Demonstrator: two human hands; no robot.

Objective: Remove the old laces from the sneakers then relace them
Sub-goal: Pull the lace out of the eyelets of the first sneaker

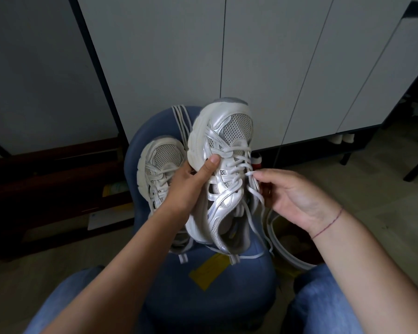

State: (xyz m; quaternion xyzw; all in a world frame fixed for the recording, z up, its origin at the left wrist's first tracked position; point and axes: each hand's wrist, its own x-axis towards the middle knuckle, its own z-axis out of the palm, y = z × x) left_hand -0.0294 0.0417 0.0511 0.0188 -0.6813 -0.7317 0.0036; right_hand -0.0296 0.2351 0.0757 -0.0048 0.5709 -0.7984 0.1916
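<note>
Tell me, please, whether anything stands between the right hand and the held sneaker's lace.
Nothing visible does. The right hand pinches a loop of the lace at the right edge of the sneaker. The left hand grips the opposite side, clear of it.

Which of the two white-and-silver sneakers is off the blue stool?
The white-and-silver mesh sneaker at picture right: the left hand grips its side, the right hand pinches its white lace. The other sneaker rests on the blue stool.
</note>
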